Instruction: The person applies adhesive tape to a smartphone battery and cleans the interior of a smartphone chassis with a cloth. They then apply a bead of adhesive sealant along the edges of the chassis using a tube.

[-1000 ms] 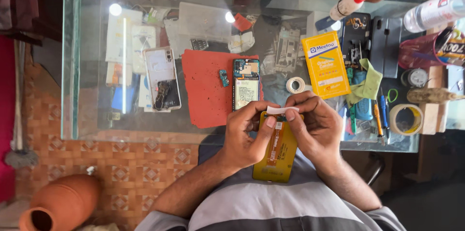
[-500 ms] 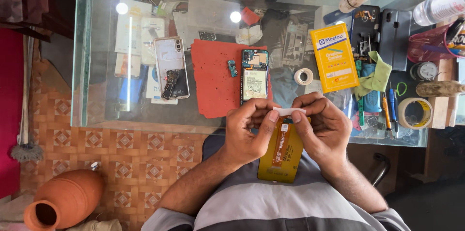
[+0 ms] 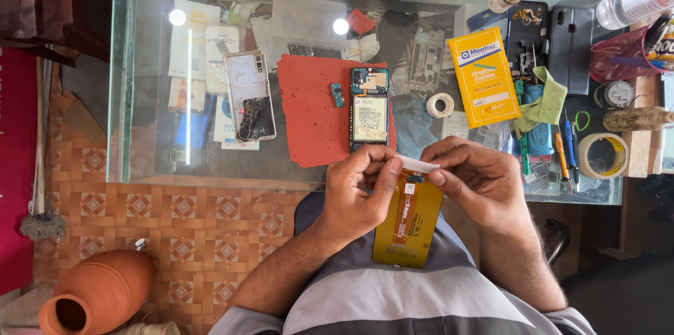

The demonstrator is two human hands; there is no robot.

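Left hand (image 3: 354, 191) and right hand (image 3: 477, 180), both raised over the person's lap at the near edge of the glass desk (image 3: 140, 131). Together they pinch a small white strip of tape (image 3: 418, 163) by its two ends: left thumb and fingers grasp one end, right thumb and forefinger the other. The same hands steady a yellow phone display panel (image 3: 411, 226), held upright with its back showing; an orange flex ribbon (image 3: 406, 212) runs down its middle. The strip sits across the panel's top edge, touching it.

Just beyond the hands, on the desk, a red work mat (image 3: 312, 110) carries an opened phone body (image 3: 369, 107) with its battery exposed, and beside this a small green circuit part (image 3: 338, 95). To the left of the mat lies a phone back cover (image 3: 249, 96). To the right stand a small white tape roll (image 3: 440, 104), a yellow packet (image 3: 484, 76), a green cloth (image 3: 544, 103) and a larger roll of tape (image 3: 602, 154). On the tiled floor at lower left rests a clay pot (image 3: 98, 293).
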